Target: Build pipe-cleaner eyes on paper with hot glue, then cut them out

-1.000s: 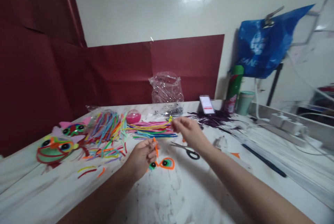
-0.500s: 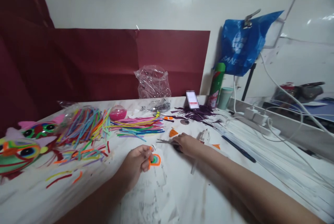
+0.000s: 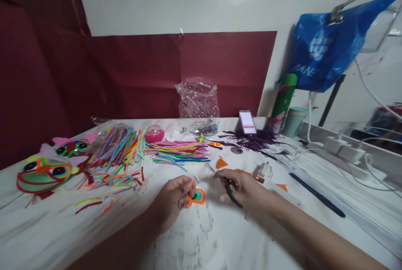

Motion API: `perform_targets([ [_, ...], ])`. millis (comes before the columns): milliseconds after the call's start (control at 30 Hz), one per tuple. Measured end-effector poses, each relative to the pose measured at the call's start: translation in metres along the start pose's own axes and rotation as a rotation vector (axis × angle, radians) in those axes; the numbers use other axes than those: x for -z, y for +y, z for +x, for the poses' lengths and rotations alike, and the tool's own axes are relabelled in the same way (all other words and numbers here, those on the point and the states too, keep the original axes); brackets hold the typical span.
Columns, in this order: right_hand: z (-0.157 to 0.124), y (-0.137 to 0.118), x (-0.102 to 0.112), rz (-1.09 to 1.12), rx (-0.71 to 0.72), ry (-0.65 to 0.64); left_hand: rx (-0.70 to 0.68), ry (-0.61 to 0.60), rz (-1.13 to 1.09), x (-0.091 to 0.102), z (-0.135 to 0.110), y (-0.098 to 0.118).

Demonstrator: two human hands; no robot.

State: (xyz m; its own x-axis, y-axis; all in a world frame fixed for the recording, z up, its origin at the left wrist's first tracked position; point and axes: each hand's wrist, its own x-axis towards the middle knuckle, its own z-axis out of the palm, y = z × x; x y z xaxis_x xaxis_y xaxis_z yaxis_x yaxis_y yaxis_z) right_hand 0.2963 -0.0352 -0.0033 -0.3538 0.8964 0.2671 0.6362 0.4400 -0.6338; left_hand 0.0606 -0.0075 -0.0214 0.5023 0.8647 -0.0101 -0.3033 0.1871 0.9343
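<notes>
Head view: your right hand (image 3: 248, 189) gripped scissors (image 3: 233, 198), your left hand (image 3: 175, 195) pinched an orange pipe cleaner (image 3: 189, 203) beside the eye-shaped piece (image 3: 199, 196) on the desk (image 3: 47, 236); good control required steadiness.

Plenty of room at the near left, bare tabletop (image 3: 47, 230) running up to the short red strip (image 3: 88, 207); farther in it's crowded, masks (image 3: 42, 176) at far left and the pipe-cleaner bundle (image 3: 113, 146) beside them; a slim bare band opens between the left hand (image 3: 179, 194) and the flat row of pipe cleaners (image 3: 180, 152); tight between the hands, with the orange-rimmed piece (image 3: 201, 197) there and scissors (image 3: 233, 196) jutting from the right hand (image 3: 240, 188); rightward, a white device (image 3: 264, 172) blocks the way, then a black rod (image 3: 317, 194); purple strands (image 3: 251, 140) clutter the back.
</notes>
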Motion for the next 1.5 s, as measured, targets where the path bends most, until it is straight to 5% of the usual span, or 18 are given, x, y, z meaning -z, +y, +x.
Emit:
perform_targets([
  [167,-0.008,-0.027,-0.011,-0.257,0.154,-0.093,-0.029,-0.070,0.193,-0.003,-0.003,-0.003],
  [467,-0.008,-0.027,-0.016,-0.458,0.311,-0.116,-0.029,-0.081,0.375,0.003,0.001,-0.013],
  [800,-0.010,-0.019,-0.022,-0.598,0.404,-0.025,0.017,-0.115,0.171,-0.001,-0.004,-0.010],
  [933,-0.009,-0.018,-0.026,-0.491,0.321,-0.018,0.025,-0.122,0.119,-0.006,-0.004,-0.004],
  [1133,-0.001,-0.013,-0.027,0.034,-0.008,-0.012,-0.080,0.006,0.151,-0.005,-0.002,0.004],
  [1367,-0.003,-0.005,-0.022,-0.211,-0.093,0.157,-0.048,0.082,0.095,-0.004,0.000,0.002],
  [1500,-0.002,-0.003,-0.029,0.058,-0.131,0.178,-0.074,0.091,-0.073,-0.003,0.001,0.002],
])
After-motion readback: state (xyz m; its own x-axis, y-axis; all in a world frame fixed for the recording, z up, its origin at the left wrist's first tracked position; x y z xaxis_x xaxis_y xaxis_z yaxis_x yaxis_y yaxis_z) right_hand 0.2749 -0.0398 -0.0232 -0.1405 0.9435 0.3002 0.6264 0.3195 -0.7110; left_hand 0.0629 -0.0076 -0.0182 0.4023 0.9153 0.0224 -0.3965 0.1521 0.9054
